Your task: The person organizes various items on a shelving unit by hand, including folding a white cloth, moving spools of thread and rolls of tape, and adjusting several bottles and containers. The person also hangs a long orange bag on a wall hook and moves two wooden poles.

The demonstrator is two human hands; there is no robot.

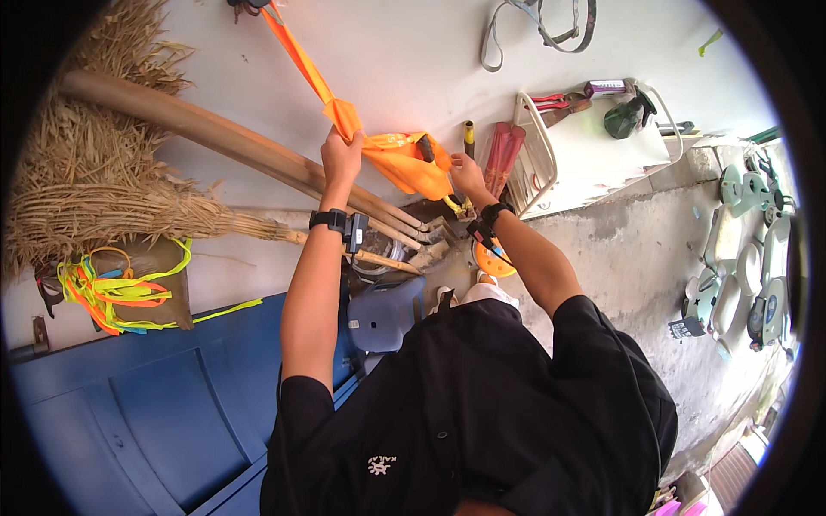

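A bright orange cloth (410,169) with some printing on it is stretched before me, close to the wall. My left hand (342,155) grips it where it gathers into a bunch. From there an orange strap (300,58) rises to a dark fixture (248,5) at the top of the view. My right hand (466,173) pinches the cloth's right edge with its fingertips. A dark object (424,148) shows in an opening of the cloth; what it is cannot be made out. Both wrists wear black straps with small devices.
Wooden-handled shovels (258,151) and straw brooms (129,206) lean at left, above a blue door (161,400). A white rack (594,155) at right bears red-handled pruning shears (558,103) and a green spray bottle (624,119). Below are a blue bin (384,313) and an orange stool (493,259).
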